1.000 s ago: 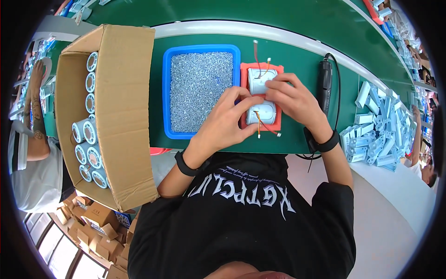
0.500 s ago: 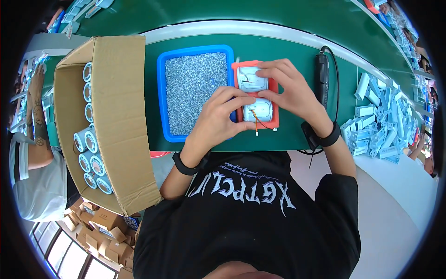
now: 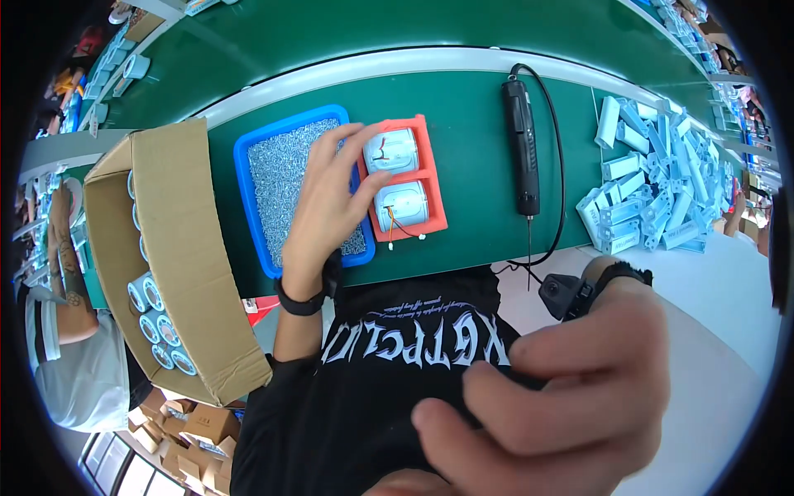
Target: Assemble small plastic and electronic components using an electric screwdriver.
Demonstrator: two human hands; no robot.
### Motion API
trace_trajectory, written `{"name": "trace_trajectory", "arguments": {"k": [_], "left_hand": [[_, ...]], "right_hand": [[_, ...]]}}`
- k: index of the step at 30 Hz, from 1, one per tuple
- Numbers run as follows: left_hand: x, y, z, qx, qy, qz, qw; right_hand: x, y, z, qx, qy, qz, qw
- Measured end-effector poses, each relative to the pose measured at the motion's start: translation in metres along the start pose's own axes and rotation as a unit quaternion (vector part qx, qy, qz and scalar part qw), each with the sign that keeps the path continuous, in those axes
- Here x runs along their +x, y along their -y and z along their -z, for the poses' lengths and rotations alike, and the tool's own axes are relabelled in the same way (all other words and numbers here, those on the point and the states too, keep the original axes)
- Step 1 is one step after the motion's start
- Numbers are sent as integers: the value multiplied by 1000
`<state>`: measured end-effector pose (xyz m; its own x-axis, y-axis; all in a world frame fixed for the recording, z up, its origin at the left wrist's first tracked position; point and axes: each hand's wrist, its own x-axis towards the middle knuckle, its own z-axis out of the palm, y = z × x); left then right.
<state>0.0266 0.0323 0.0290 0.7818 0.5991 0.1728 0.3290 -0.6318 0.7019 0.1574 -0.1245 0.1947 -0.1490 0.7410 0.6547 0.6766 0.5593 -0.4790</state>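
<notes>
Left hand [image 3: 324,198]: thumb and fingers parted about left side of upper white cylinder [image 3: 395,152]; firm hold, cannot tell. Right hand [image 3: 579,388]: raised, loosely curled, no object visible. Lower white cylinder [image 3: 405,203] alongside; red holder [image 3: 435,190] seats 2. Best steadied lightly, wires [image 3: 390,225] unpinched.

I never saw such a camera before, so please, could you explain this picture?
No machine here: a person works bare-handed. A fisheye camera on the head looks down, so edges bend. The left hand is at a red holder with two white cylinders; its grip is unclear. The right hand is raised near the camera, seemingly empty. On the green table lie a blue tray of small metal pieces and a black screwdriver. A cardboard box is at left, pale blue parts at right.
</notes>
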Motion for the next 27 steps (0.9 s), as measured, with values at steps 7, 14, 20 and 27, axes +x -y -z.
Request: {"name": "trace_trajectory", "arguments": {"k": [7,14,20,27], "left_hand": [[4,-4,-17,-64,18,-66,996],[3,-7,-15,-109,-25,-46,993],[2,-8,-21,-213,3,16,977],[3,-4,-24,-244,-19,-19,969]], "right_hand": [[-29,-10,25,25,-165,258,952],[-147,-159,108,-425,45,-544,722],[-204,-220,85,-469,130,-675,555],[-202,-219,99,-371,61,-650,660]]}}
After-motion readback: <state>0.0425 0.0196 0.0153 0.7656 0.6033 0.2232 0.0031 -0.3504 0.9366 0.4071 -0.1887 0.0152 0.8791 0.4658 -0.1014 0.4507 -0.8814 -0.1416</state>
